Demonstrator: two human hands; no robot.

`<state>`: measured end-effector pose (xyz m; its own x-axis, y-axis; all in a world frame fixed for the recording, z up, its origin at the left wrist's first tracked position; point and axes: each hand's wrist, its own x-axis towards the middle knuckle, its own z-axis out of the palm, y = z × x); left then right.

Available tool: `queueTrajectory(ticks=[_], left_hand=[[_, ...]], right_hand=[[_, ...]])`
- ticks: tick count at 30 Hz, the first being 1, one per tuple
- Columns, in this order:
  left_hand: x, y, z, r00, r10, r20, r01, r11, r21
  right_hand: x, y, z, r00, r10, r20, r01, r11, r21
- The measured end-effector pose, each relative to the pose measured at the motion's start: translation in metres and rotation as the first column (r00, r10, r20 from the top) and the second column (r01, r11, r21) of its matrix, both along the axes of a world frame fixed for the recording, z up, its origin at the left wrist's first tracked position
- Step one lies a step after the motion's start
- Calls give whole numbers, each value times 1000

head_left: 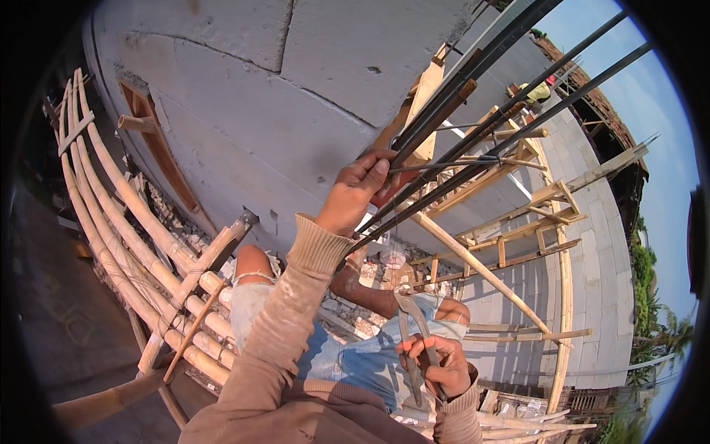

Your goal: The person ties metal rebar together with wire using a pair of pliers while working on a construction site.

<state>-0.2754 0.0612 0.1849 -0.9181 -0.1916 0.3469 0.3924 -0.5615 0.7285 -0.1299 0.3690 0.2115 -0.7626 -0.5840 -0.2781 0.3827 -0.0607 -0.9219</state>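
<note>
My left hand [355, 194] is raised in front of the block wall, its thumb and fingers closed on the end of a thin steel rod [421, 168]. That rod crosses several long dark rebars [473, 152], which slant from the upper right down past my hand. Low down, near my lap, my right hand [442, 368] grips the handles of a pair of pincers [411, 314]. The pincers' jaws point up and stand apart from the rebars. A thin wire [396, 222] seems to hang by the bars below my left hand; its ends are hard to make out.
Grey block wall [244, 96] rises close ahead. Bamboo poles [140, 244] lashed together run along the left. Timber formwork and scaffold poles [488, 270] stand to the right. Rubble [336, 307] lies below. Another person [538, 92] works far off at the upper right.
</note>
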Motion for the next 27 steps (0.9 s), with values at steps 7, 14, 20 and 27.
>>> queueTrajectory(ticks=[7, 14, 20, 27], left_hand=[[3, 2, 3, 1000, -16, -15, 17, 999, 44], [4, 3, 5, 1000, -7, -1, 7, 1000, 27], [6, 2, 9, 1000, -18, -4, 18, 999, 32], [9, -1, 15, 1000, 17, 23, -14, 993, -113]], right_hand=[[-10, -33, -9, 963, -3, 268, 78, 960, -270], [-10, -43, -4, 974, -204, -95, 194, 976, -102], [-6, -52, -23, 998, 50, 43, -39, 974, -224], [67, -42, -77, 844, 317, 433, -239, 945, -225]])
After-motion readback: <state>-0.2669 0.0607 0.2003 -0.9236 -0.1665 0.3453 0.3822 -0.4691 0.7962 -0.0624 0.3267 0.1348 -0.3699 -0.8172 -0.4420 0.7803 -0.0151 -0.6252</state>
